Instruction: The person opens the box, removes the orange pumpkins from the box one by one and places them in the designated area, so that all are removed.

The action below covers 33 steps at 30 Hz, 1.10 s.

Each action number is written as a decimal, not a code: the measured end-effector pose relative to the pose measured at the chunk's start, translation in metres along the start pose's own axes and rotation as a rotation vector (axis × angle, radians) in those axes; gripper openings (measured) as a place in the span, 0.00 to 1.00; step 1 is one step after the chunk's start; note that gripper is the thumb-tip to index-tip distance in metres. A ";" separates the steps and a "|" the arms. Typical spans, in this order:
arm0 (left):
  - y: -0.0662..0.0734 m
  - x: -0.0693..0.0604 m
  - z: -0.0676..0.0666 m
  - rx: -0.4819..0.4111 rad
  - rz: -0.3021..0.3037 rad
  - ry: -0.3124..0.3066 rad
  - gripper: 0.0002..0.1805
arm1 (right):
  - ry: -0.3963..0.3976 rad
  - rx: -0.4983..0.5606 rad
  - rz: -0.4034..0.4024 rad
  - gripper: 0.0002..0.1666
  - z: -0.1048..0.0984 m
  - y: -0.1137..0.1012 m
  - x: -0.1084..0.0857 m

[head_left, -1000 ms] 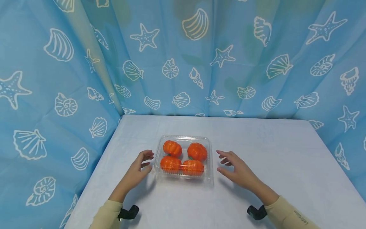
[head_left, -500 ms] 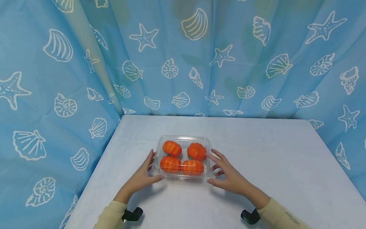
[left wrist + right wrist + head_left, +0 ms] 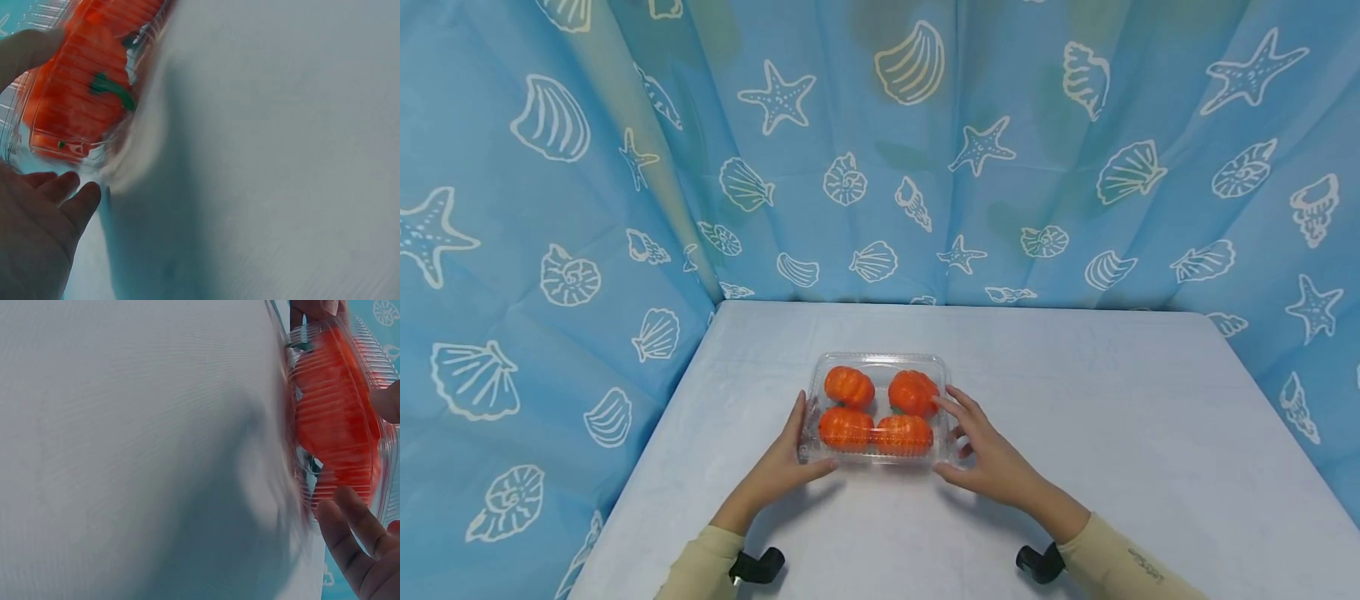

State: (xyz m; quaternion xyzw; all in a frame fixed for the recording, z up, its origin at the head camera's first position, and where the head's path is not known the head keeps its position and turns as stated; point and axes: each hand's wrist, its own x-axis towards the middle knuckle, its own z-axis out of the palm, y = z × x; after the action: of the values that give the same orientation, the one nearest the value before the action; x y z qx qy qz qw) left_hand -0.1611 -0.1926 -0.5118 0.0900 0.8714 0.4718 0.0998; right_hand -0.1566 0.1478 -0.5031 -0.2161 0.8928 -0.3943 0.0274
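Note:
A clear plastic clamshell container (image 3: pixel 883 359) sits on the white-covered table. Several orange pumpkins (image 3: pixel 849 387) show through its lid, and a green stem (image 3: pixel 115 89) is visible in the left wrist view. My left hand (image 3: pixel 778 472) holds the container's left side, thumb along the front and fingers at the side. On the opposite side my right hand (image 3: pixel 1000 468) grips it, with the thumb near the front right corner. The right wrist view shows fingers (image 3: pixel 340 534) against the ribbed plastic wall and a thumb (image 3: pixel 389 402) over the edge. Some fingertips are hidden behind the container.
The white tablecloth (image 3: pixel 1120 417) spreads around the container. A blue curtain (image 3: pixel 820 217) with shell and starfish prints hangs behind the table and along both sides. Black wrist mounts (image 3: pixel 758 567) sit at both cuffs.
Both hands have come inward from beside the container and now hold its two sides. The container has shifted very slightly, to the left and away from me.

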 end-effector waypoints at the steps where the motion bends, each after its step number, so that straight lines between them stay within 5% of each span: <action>1: -0.001 0.000 0.001 -0.007 0.002 0.001 0.67 | 0.002 -0.004 0.002 0.56 0.000 0.000 0.000; 21: -0.001 -0.001 0.008 -0.078 -0.015 0.009 0.60 | 0.031 -0.016 0.048 0.52 0.008 -0.007 0.002; 33: -0.009 -0.004 0.010 -0.186 0.118 0.010 0.51 | 0.049 -0.029 0.063 0.52 0.014 -0.006 0.003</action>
State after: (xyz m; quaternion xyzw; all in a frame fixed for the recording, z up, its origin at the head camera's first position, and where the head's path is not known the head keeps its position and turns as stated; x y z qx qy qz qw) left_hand -0.1555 -0.1907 -0.5243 0.1290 0.8174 0.5563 0.0752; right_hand -0.1536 0.1331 -0.5083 -0.1786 0.9051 -0.3855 0.0149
